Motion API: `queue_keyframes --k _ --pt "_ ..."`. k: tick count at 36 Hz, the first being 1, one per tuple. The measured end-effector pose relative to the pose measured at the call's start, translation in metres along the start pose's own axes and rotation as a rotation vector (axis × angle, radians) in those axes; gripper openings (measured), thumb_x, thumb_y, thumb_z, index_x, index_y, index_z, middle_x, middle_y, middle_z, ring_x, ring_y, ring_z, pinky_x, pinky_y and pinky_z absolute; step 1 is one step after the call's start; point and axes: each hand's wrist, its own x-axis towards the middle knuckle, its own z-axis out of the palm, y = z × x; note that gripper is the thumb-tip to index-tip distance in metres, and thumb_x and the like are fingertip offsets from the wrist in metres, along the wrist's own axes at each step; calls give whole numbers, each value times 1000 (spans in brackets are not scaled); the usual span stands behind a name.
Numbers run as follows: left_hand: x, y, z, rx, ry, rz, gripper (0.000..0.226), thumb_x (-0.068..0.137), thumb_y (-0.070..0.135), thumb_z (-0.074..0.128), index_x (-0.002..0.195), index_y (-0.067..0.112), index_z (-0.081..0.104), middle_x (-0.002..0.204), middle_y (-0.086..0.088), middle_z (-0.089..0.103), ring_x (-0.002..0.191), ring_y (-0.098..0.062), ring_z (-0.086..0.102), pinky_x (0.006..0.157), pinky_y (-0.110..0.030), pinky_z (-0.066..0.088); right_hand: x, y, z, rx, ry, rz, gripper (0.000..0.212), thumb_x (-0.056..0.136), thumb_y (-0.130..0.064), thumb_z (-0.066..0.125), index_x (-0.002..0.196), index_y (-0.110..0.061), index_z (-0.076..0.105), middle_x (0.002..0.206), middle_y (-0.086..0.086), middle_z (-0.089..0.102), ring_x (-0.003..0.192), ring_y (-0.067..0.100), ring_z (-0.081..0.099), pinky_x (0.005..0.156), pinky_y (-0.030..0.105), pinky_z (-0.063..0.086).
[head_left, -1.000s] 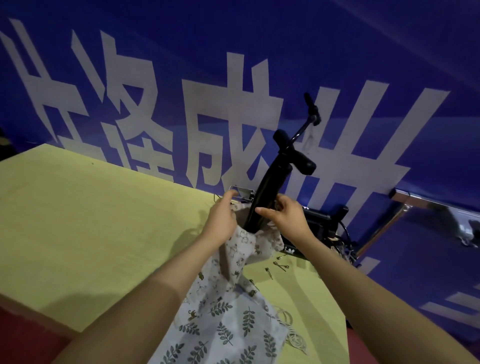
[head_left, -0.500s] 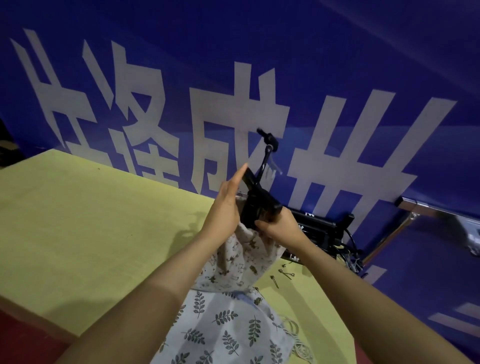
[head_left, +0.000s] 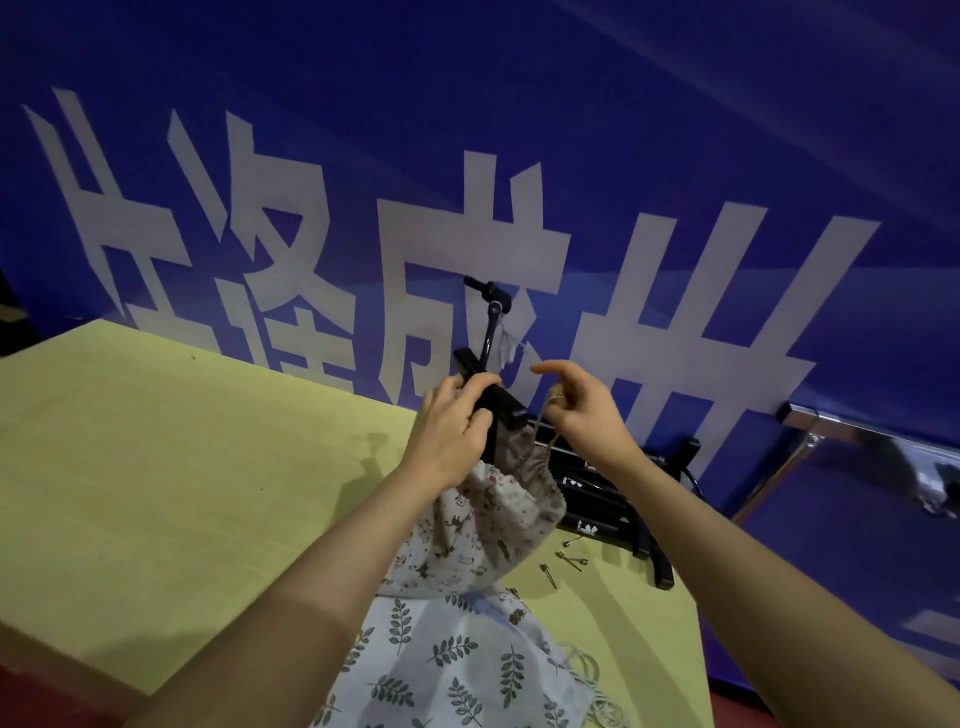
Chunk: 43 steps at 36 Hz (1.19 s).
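The left hand (head_left: 451, 431) and the right hand (head_left: 587, 415) are bare, and behind them both forearms (head_left: 322, 561) are uncovered from the wrists to the view's lower edge.

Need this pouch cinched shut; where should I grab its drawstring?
Pinch the tan drawstring cord where it leaves the beige printed fabric pouch, coming from the right: it rises free there, while the left hand and black bar crowd the left.

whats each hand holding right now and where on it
The left hand grips the black tool by its crossbar, just above the drawstring bag. The right hand pinches the drawstring near the bag's mouth.
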Motion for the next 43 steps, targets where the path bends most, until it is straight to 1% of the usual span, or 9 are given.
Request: queue_keyframes --k 4,10,13,18,23,32,37,40,43 --pt "-3 10 -3 -29 62 -13 52 82 68 23 108 31 48 110 -5 51 105 -25 47 91 -37 39 3 -11 5 -200 138 -145 39 89 6 49 119 -16 58 67 -8 45 58 4 44 60 14 42" --pt "2 22 -9 -116 13 -65 21 89 39 56 105 26 49 113 -3 44 98 -23 50 84 -31 40 19 -39 4 -127 289 -200 7 95 -15 55 94 -11 61 57 -11 50 51 0 53 57 16 42" --pt "6 24 -15 -122 27 -96 21 85 39 56 103 33 47 112 -2 43 103 -28 48 90 -40 44 27 -53 3 -90 305 -155 28 92 -28 60 72 -10 55 51 -5 49 44 7 47 51 30 46" --pt "17 39 -33 -112 2 -107 23 86 37 54 106 31 45 123 -4 37 102 -29 52 91 -42 46 36 -73 4 0 333 -137 37 92 -29 60 63 -8 49 50 -3 45 44 4 40 49 16 36" --pt "29 52 -36 146 -13 -139 40 92 38 48 131 40 38 158 -3 -7 143 -41 10 114 -51 15 45 -84 8 190 292 -46 36 91 -25 60 58 -12 52 47 -2 45 47 14 42 55 32 42" --pt "33 54 -34 126 53 -29 29 89 43 54 107 23 63 159 0 17 148 -14 4 117 -42 4 45 -112 -2 212 196 -157 36 96 -27 53 65 -10 57 63 11 67 42 4 49 49 20 43" --pt "28 65 -32 -96 62 -5 24 96 27 47 104 15 66 126 -4 58 118 -25 51 104 -40 30 43 -115 -6 199 163 -192 36 98 -27 50 75 -1 60 67 5 71 42 13 48 44 21 40" --pt "26 72 -26 -121 54 33 30 99 29 40 94 16 66 97 0 66 105 -26 50 91 -35 28 41 -112 -10 199 178 -190 36 98 -28 50 71 -7 61 68 5 72 42 11 49 46 19 41" --pt "30 69 -15 -190 47 49 32 99 30 39 77 25 61 81 10 57 100 -27 52 96 -48 37 37 -111 -11 186 193 -182 35 98 -27 49 74 -6 63 71 11 72 43 0 53 53 14 42"
